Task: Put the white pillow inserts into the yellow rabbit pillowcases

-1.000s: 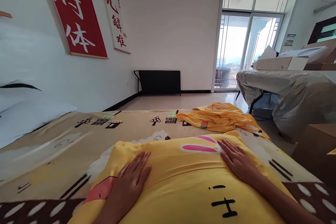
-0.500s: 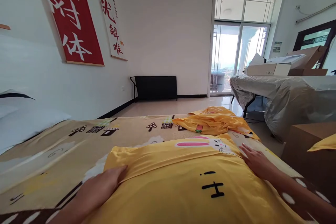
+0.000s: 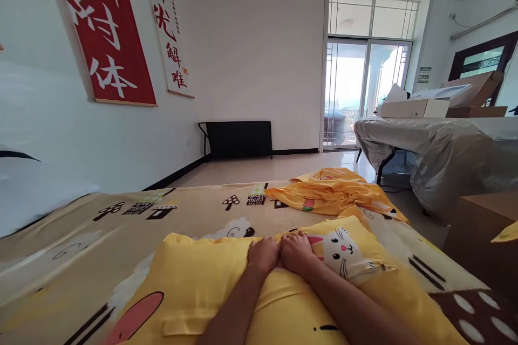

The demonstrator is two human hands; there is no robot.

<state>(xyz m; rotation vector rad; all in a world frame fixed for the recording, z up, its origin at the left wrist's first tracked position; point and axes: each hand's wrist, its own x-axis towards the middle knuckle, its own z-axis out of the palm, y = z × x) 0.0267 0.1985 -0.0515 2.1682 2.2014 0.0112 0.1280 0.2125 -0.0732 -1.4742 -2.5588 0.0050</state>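
Observation:
A plump yellow pillow point(image 3: 198, 267) lies on the bed in front of me, its case printed with a white rabbit face at the far right and a pink-red patch at the near left. At the middle of its far edge, my left hand point(image 3: 263, 254) is closed on the fabric. Right beside it, the fingers of my right hand point(image 3: 297, 252) are also curled into the pillow, next to the rabbit's face. The fingertips of both hands are hidden in the cloth.
A crumpled orange-yellow cloth point(image 3: 343, 197) lies at the far edge of the patterned bedsheet point(image 3: 210, 207). Beyond, to the right, stand a plastic-covered table point(image 3: 441, 143) with open boxes and a brown cardboard box point(image 3: 481, 237). White bedding point(image 3: 36, 191) is at the left.
Both hands have moved from the pillow's two sides to the middle of its far edge and closed there. The rabbit face now shows more fully, and the pink-red patch has come into view.

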